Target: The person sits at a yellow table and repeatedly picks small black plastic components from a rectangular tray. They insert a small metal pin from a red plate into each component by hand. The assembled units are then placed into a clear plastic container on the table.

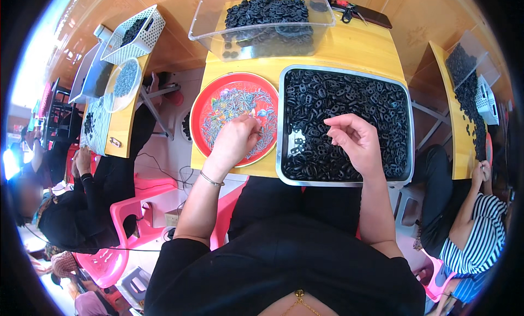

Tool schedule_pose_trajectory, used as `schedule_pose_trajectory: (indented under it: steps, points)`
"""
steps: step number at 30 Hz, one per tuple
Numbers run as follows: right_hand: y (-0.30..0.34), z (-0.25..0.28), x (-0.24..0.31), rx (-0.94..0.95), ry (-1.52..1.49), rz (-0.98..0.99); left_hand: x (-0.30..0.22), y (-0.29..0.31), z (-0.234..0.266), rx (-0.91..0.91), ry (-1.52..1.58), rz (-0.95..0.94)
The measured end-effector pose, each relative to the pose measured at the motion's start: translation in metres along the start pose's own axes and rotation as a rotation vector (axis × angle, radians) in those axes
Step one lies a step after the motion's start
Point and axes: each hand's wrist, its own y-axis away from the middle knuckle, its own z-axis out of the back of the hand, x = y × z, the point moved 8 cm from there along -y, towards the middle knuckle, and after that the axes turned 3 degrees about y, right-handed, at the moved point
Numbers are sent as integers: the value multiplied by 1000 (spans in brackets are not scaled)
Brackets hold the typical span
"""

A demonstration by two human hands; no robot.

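My left hand (236, 139) is over a round red tray (197, 125) that holds many small, thin, silvery metal pins (240, 102). Its fingers are pinched together, and whatever they hold is hidden. To the right, my right hand (357, 144) hovers above a rectangular metal tray (349, 182) filled with small black oval pieces with holes (322, 106). That hand's fingers are curled in toward the thumb; anything between them is too small to make out.
Behind both trays, a clear plastic bin (262, 43) of black pieces stands on the wooden table (360, 43). Pliers (357, 13) lie at the back right. Co-workers sit at tables left and right. A white basket (144, 37) stands on the left table.
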Motion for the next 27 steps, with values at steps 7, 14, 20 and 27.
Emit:
schedule_pose_trajectory:
  steps: [7, 14, 20, 27]
  points:
    - [0, -2, -5, 1, 32, -24, -3, -3, -1, -16, -126, 14]
    - [-3, -26, -6, 68, 364, -31, -4, 2, 9, -110, -22, 1]
    - [-13, -67, -29, 224, 1121, 196, 5, 8, 10, -156, 333, 78]
    - [-21, -85, -34, 325, 1376, 184, 16, 16, 8, -168, 555, 140]
